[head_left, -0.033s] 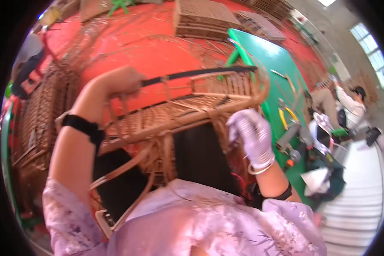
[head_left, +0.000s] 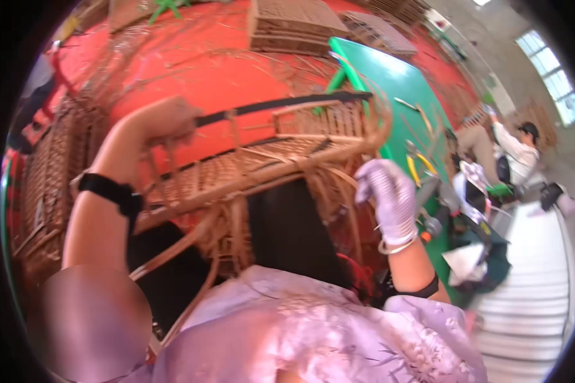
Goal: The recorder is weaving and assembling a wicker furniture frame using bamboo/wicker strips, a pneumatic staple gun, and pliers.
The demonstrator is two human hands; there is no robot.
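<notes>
Wicker basket (head_left: 262, 159) held by left hand (head_left: 163, 121), right hand (head_left: 390, 198).

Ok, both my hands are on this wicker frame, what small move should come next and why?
Probably keep the left hand clamped on the rail end and let the gloved right hand press in at the wicker frame where it curves down. The frame sits tilted across the lap, the left hand grips its far rail, and the right hand's fingers already rest beside loose strands at the frame's right edge.

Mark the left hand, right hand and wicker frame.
left hand (head_left: 163, 121), head view, back of the fist
right hand (head_left: 391, 198), head view, back of the glove
wicker frame (head_left: 236, 172), head view, woven shelf
</notes>
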